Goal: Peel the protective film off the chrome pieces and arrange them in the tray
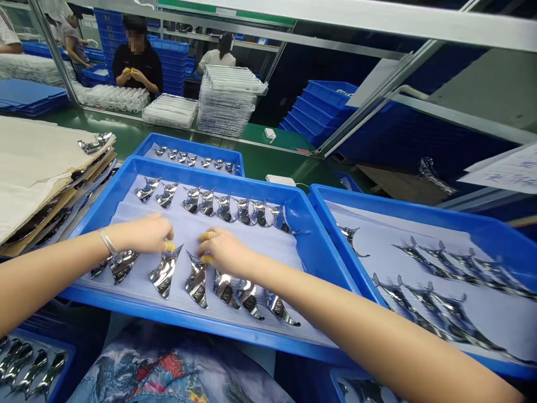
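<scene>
And here's the line-up: curved, pointed chrome fin-shaped stampings (165,271), mirror-bright with creased reflections, set out in two rows on white foam sheets (268,252) in a blue plastic tray (218,174). The left hand (142,234) is over the near row, fingers curled, its yellow-capped fingertips (169,246) just beside the tip of one stamping, with a bracelet (109,244) on the wrist above another piece. The right hand (226,252) faces it, fingers bent too, yellow-capped tips right at the neighbouring stamping (196,280). Gripping or not? Can't tell on either side! The far row runs ahead of both hands, and a second blue tray (403,208) of similar pieces sits right of the right hand.
</scene>
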Motion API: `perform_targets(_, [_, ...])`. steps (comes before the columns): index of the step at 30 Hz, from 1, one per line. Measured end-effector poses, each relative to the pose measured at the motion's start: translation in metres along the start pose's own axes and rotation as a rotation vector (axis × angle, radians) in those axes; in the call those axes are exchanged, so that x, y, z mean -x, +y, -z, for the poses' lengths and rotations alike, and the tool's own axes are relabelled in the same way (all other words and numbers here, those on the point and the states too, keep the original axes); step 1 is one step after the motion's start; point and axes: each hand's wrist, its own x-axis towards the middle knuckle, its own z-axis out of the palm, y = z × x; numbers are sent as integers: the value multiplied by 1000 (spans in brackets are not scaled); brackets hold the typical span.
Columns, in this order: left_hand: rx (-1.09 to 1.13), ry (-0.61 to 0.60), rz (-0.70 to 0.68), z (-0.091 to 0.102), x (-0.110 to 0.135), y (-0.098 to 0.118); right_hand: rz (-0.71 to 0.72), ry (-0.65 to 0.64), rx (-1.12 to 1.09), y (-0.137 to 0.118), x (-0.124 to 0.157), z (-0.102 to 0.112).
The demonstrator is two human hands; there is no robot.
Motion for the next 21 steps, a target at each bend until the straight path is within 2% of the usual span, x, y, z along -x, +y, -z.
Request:
perform_targets(4, [-36,25,80,3,16,-35,-49,20,-24,2,14,19])
perform_targets(7, [-78,13,81,-6,23,-47,-84,86,-62,9,30,30])
perform_targets(10, [-81,32,53,-15,22,-47,-108,189,-101,20,54,35])
perform_targets(13, [-63,65,43,-16,18,-43,-170,338,-151,34,86,35])
perform_targets(17, [-55,91,54,-12,13,-37,-434,542,-210,49,136,28])
perform_targets(21, [-57,87,95,-17,8,-28,-673,591,-291,55,182,14])
